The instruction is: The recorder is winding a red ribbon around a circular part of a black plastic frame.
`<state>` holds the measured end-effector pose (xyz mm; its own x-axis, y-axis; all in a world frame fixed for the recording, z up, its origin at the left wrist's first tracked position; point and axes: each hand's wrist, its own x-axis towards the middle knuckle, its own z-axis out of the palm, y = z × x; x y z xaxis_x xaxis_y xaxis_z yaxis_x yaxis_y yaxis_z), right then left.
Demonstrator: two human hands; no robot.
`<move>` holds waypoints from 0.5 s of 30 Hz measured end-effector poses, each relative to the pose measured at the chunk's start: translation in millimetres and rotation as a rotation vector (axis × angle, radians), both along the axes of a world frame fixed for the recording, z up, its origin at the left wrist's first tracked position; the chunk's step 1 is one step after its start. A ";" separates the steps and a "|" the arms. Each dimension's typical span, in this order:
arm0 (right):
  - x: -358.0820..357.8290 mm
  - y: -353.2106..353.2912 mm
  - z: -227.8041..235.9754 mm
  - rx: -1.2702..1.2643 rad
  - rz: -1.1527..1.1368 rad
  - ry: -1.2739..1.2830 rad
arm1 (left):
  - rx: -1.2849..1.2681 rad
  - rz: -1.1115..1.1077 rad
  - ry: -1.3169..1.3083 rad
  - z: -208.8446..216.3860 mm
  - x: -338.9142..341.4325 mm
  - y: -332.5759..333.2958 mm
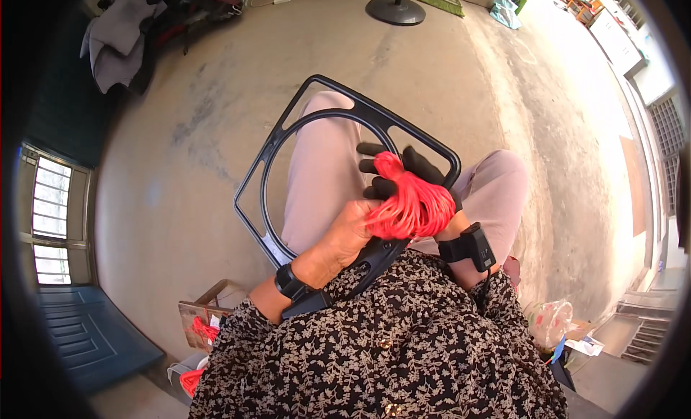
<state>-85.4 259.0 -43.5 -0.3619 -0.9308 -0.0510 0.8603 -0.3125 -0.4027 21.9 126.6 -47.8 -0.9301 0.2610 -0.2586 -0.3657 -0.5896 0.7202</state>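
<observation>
Red cord hank (414, 214) sat above my lap, right of centre, over the lower right part of a black frame (272, 142) with a round opening. On the left, my bare left hand (353, 224) had its fingers closed on the near left edge of the loops. On the right, my dark-gloved right hand (423, 165) lay behind the hank, fingers reaching out and spread beyond it; whether they also gripped cord, I couldn't tell. Handling this well, I judged, meant pinching the strands firmly without crushing them, letting the gloved palm back the bundle so the loops stayed parallel, and guarding against any loop snagging on the frame's bars.

The frame rested across my thighs, over pale pink trousers (324, 174). Around me, from the left, came a barred window (52, 221), a dark blue panel (90, 329), grey cloth (122, 41) draped on something dark, and a wooden box (194, 332) beside more red cord. Stained concrete floor (180, 167) ran out to a round black stand base (396, 11), a green broom head (441, 3) and a pale blue bag (505, 14), with bright light washing the right side.
</observation>
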 end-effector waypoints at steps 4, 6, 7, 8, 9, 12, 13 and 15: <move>-3.0 5.6 -2.0 -0.319 0.030 -0.041 | -0.057 0.050 0.006 -8.1 0.1 4.2; -4.6 16.9 9.4 0.066 -0.051 0.188 | -0.023 0.021 -0.019 -0.5 0.6 2.8; 0.7 19.3 15.0 0.118 -0.053 0.106 | -0.057 0.053 -0.004 -0.5 0.3 4.2; -1.4 18.8 9.6 0.119 -0.049 0.104 | -0.089 0.084 0.010 -0.1 -0.1 4.7; -3.5 15.3 6.8 0.171 -0.110 0.097 | -0.086 0.086 0.005 4.6 -0.9 3.4; 2.0 42.3 -5.7 0.588 -0.475 0.973 | -0.106 0.029 -0.112 18.7 -3.0 -3.3; -3.9 51.3 -19.2 0.584 -0.469 0.971 | -0.105 0.047 -0.135 19.6 -2.3 -5.7; -20.8 68.4 -37.2 0.794 -0.775 1.033 | -0.130 0.096 -0.129 16.4 -4.3 -7.4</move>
